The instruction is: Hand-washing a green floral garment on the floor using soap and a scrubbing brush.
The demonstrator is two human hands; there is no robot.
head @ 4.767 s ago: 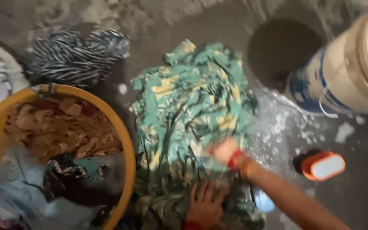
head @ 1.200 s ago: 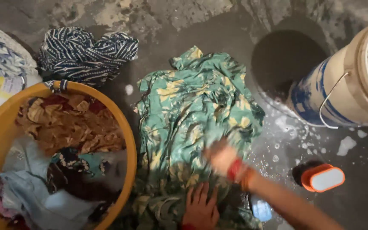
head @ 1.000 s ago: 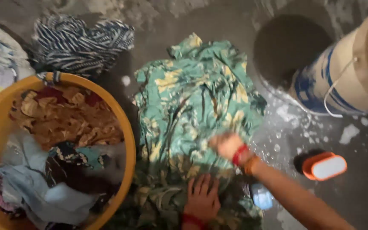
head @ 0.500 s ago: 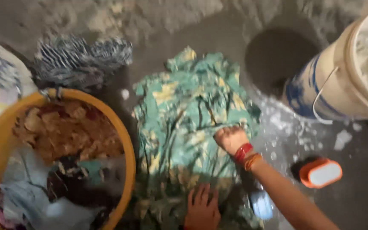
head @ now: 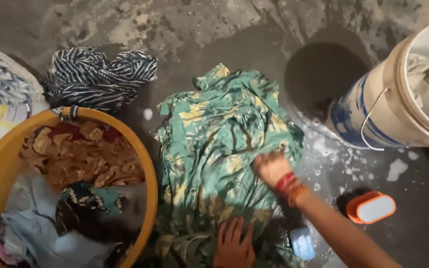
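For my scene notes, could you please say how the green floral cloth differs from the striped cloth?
The green floral cloth lies spread out on the wet floor under both hands; the striped cloth sits bunched and untouched. One is teal with yellow print, the other dark blue with white stripes. Both lie on the floor outside the orange tub.

Teal garment (head: 224, 149) with yellow flowers, orange tub (head: 147, 168), navy-and-white patterned cloth (head: 98, 77), white-and-blue bucket (head: 373, 114).

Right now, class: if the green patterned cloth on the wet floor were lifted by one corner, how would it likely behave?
The green patterned cloth would probably sag limply, since it lies in soft folds. It is likely heavy for its size, looking soaked on the wet floor. Suds nearby suggest it may feel slippery.
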